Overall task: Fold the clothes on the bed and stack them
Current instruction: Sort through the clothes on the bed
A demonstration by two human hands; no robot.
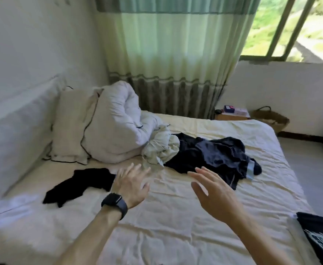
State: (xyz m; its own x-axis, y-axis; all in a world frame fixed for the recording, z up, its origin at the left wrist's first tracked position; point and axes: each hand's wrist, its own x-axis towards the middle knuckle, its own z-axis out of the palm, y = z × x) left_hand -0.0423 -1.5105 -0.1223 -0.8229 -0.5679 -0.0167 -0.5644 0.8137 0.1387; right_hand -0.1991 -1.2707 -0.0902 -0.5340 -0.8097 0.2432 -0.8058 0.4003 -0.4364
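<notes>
Reaching out, left hand (132, 185) and right hand (214, 192) hover spread, empty. Best pinch the pale garment (160, 148) by its edges.

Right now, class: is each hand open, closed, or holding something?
Left hand: open, fingers spread, holding nothing.
Right hand: open, fingers straight, holding nothing.

head view, forward and down, close over bed (176, 236)
</notes>
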